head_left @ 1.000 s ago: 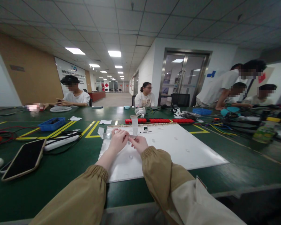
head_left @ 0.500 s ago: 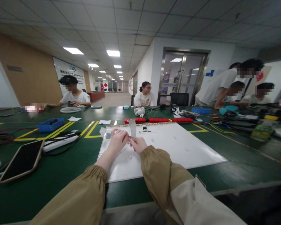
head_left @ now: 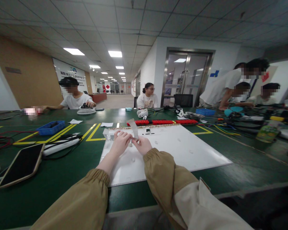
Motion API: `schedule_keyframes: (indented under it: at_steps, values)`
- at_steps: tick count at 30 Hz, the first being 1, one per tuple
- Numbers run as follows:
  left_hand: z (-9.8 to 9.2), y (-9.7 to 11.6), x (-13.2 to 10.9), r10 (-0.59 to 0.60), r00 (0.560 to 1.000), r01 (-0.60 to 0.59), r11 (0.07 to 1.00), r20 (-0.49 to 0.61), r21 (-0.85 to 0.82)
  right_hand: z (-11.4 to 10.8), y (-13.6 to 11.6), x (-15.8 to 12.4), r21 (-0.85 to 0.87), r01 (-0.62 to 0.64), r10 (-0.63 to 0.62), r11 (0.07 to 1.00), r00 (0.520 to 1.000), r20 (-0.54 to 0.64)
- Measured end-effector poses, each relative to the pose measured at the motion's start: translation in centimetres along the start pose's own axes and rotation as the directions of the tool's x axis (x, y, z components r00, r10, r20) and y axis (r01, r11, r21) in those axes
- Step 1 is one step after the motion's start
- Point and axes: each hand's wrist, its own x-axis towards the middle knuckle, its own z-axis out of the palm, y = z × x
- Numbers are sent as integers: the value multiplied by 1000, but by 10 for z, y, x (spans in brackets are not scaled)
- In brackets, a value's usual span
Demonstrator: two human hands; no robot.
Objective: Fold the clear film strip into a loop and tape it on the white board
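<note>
Both hands are close together above a large white panel lying on the table. A pale grey ribbon-like strip, which looks like a flat flex cable, rises between them with its top leaning left. My right hand pinches the lower end of this strip between thumb and fingers. My left hand is closed at the same end, its fingertips meeting the right ones; the exact grip is partly hidden. Just beyond the left hand is a piece of clear plastic. Small pale round pieces dot the panel.
Red strips lie along the panel's far edge. To the left are a phone, a white power strip and a blue tray. Cables and a bottle are on the right. Several people sit or stand around the table.
The strip's top has tipped to the left, and my right hand has turned slightly. Across the table, a person's white fan has shifted to the right.
</note>
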Motion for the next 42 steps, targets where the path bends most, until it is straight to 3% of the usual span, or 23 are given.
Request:
schedule_keyframes:
  at_steps: [8,15,24,36,42]
  values:
    - [-2,0,2,-15,1000,15,1000,-4,-15,-1,1,-1,115,81,-82,990,997,7]
    - [0,2,1,-33,999,33,998,-4,-45,-2,0,-2,195,48,-51,980,999,10]
    - [1,2,0,-66,997,61,995,-51,-77,-6,-4,-4,77,26,-24,997,999,-26]
    - [2,2,-1,-65,996,60,995,-67,-79,-5,-3,-4,111,-24,26,993,999,-24]
    - [1,2,-1,-47,998,46,997,-30,-56,-7,-4,-3,28,-80,80,996,997,-8]
